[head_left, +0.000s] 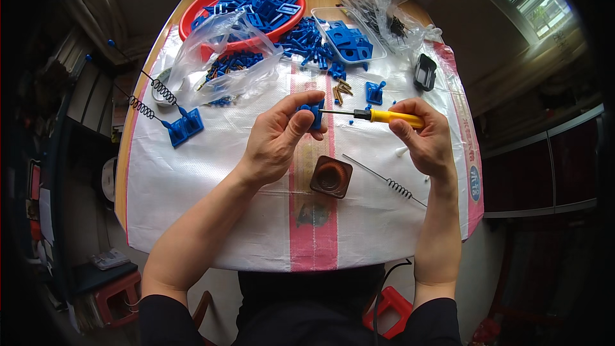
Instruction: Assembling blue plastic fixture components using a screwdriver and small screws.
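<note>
Assembly under way: left hand is pinching a blue plastic part while right hand, closed around a yellow-handled screwdriver, is driving into it; many loose blue parts are awaiting work.

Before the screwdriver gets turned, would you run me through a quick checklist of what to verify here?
1. Left hand pinches the small blue part: ok.
2. Right hand grips the yellow-handled screwdriver: ok.
3. Screwdriver tip meets the part: ok.
4. Tip seated in a screw head: cannot tell, fingers hide it.
5. Brown square dish lies below the hands, apart from them: ok.
6. Loose spring wire lies near the right wrist: not ok.
</note>
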The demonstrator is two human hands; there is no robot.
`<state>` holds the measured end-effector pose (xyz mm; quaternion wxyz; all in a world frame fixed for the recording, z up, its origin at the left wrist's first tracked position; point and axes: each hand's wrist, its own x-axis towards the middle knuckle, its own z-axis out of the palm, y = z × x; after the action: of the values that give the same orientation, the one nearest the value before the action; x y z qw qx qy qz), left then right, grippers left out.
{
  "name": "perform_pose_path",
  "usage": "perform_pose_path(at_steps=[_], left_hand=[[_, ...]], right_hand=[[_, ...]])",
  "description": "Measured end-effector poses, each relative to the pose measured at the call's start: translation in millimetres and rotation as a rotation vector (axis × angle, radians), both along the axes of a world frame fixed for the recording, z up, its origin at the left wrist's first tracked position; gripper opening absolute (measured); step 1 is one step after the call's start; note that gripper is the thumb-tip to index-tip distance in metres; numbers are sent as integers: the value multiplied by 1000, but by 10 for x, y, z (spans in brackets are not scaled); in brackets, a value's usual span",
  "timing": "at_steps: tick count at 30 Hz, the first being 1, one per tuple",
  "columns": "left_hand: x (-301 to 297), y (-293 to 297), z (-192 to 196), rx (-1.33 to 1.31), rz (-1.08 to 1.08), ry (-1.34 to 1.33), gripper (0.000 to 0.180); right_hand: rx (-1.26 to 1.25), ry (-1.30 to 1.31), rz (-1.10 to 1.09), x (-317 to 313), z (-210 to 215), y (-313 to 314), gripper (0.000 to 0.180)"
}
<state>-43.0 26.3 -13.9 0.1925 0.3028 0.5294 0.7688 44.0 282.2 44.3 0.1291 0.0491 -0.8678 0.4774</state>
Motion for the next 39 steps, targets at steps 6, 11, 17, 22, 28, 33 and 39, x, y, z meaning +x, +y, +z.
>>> perform_pose_path(at_steps=[6, 11, 17, 22, 28, 33, 39], left_hand=[[55, 37, 59, -23, 75, 65, 48], [76, 47, 59, 13, 176, 2, 35], [108, 58, 78, 60, 203, -1, 34], [121, 65, 80, 73, 224, 50, 33], [106, 108, 37, 123, 305, -24, 31], [38, 76, -24, 94, 412, -182, 26], [43, 92, 10, 118, 361, -211, 28]], right_hand=[[69, 178, 32, -23, -54, -47, 31], [97, 101, 33, -8, -86, -107, 30], [89, 86, 5, 19, -61, -181, 30], [25, 22, -1, 25, -44, -184, 33], [-62, 11, 11, 21, 5, -48, 35], [194, 38, -131, 45, 93, 52, 23], [432, -97, -32, 93, 174, -60, 19]])
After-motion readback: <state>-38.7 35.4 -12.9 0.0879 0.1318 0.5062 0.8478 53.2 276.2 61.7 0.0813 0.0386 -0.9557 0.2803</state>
